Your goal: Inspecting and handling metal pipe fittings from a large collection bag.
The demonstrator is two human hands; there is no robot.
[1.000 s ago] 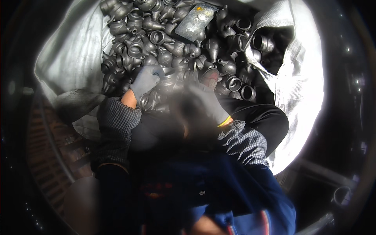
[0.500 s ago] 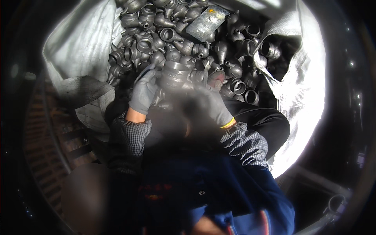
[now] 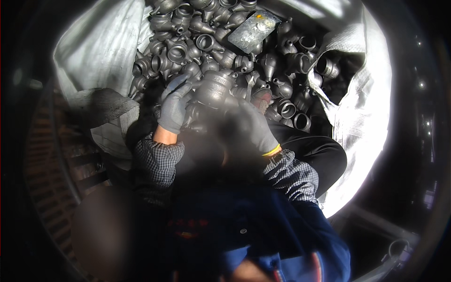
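Observation:
A dark grey cast-metal pipe fitting (image 3: 214, 88) with a wide round collar is raised above a heap of similar fittings. Its lower part fades into a blurred patch. My right hand (image 3: 256, 129), in a grey glove with a yellow cuff edge, reaches to the fitting's lower right side and appears to grip it; the fingers are mostly hidden in the blur. A thin, light metal strip (image 3: 249, 88) stands upright just beyond that hand. To the left of the fitting, my gloved left hand (image 3: 174, 107) is open, fingers extended, slightly apart from the collar.
Loose metal fittings (image 3: 177, 51) fill a large white woven sack (image 3: 101, 42). A stained flat metal plate (image 3: 253, 32) lies on the heap. My bent leg (image 3: 310, 148) in dark trousers is at the right, a reddish shoe-like patch (image 3: 261, 99) beside it. Wooden slats (image 3: 51, 164) show at the left.
The raised fitting has tilted, its collar shifting a little to the right and upward. My left hand's fingers have moved slightly; the whole view has shifted a little.

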